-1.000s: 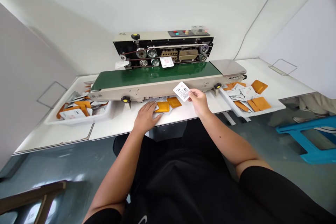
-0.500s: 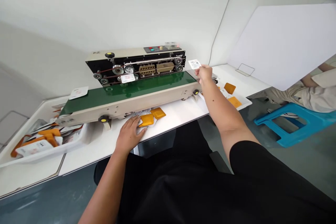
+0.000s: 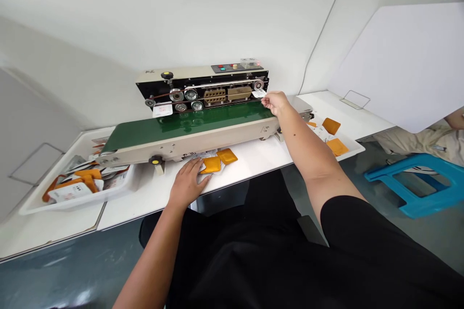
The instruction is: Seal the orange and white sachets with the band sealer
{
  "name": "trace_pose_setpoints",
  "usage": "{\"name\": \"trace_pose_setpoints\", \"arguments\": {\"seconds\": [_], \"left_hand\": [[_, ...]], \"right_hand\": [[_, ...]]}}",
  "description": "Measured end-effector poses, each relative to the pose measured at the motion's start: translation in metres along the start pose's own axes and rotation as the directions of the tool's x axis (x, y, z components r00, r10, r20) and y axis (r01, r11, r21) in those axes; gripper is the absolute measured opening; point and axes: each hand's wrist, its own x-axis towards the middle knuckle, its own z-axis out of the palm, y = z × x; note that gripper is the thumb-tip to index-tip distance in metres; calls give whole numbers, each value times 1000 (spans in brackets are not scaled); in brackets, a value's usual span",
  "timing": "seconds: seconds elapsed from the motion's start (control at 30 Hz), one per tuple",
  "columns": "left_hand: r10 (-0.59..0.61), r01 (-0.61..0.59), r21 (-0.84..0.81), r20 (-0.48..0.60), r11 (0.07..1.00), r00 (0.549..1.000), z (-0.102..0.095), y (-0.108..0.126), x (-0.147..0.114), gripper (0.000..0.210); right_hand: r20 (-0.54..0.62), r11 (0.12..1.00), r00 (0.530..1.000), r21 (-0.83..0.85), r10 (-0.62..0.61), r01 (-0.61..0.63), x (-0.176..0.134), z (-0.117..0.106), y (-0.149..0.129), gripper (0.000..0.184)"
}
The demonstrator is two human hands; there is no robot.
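My right hand [image 3: 276, 102] pinches a small white printed packet [image 3: 258, 93] at the right end of a band sealing machine [image 3: 203, 89], beside its pulley. Another white packet [image 3: 162, 109] stands against the machine's left rollers, over the green conveyor belt [image 3: 195, 122]. On the white table, my left hand [image 3: 187, 182] lies flat with fingers apart, its fingertips at a small group of packets. Two orange packets [image 3: 211, 165] [image 3: 227, 156] show there, with white ones partly beneath them. My fingers hide part of this group.
A white bin [image 3: 132, 181] full of orange and white packets stands under the belt's left end. At the right, a white tray [image 3: 357, 148] holds more packets [image 3: 337, 147]. A blue stool [image 3: 427, 198] and a seated person's clothing [image 3: 409, 142] are beyond it.
My right hand has brought its packet left to the machine's rollers. The packet in the machine has travelled left, and the one at the belt's left end is gone from there. My left hand stays put.
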Motion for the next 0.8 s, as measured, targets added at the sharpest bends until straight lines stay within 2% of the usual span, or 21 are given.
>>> {"name": "trace_pose_setpoints", "arguments": {"seconds": [0.03,0.1,0.17,0.2,0.23,0.27,0.33,0.37,0.4,0.47,0.53,0.7,0.8], "left_hand": [[-1,1,0,1,1000,1000,0,0,0,63],[-10,10,4,4,1000,1000,0,1,0,64],[-20,20,5,7,1000,1000,0,2,0,64],[-23,23,3,9,1000,1000,0,3,0,64],[-23,23,0,11,1000,1000,0,3,0,64],[-21,21,-4,14,1000,1000,0,4,0,64],[-13,14,-14,20,1000,1000,-1,4,-1,64],[-11,11,-19,22,1000,1000,-1,5,-1,64],[-8,8,-23,23,1000,1000,-1,5,-1,64],[-2,2,-32,18,999,1000,-2,6,-1,63],[4,-3,-42,10,999,1000,-3,7,-2,62],[-8,8,-49,1,999,1000,-3,10,-4,61],[-17,17,-47,-1,999,1000,-2,11,-5,61]], "right_hand": [[-13,999,999,-21,-49,49,-8,0,3,31],[-54,962,965,-116,-256,249,-36,0,15,41],[-33,827,852,-261,-523,498,-76,1,37,43],[39,735,784,-323,-620,597,-99,2,52,42],[153,652,732,-360,-664,667,-123,4,69,41],[327,575,684,-373,-653,728,-145,6,86,39],[661,438,556,-360,-504,824,-183,10,120,42],[775,382,494,-351,-394,855,-196,12,135,48],[842,336,453,-353,-292,873,-206,13,148,59],[892,276,428,-379,-145,883,-215,13,166,78],[900,257,427,-395,-83,882,-217,8,175,84],[905,267,405,-362,-129,893,-219,-18,180,77],[916,295,355,-292,-186,910,-225,-34,179,63]]}}
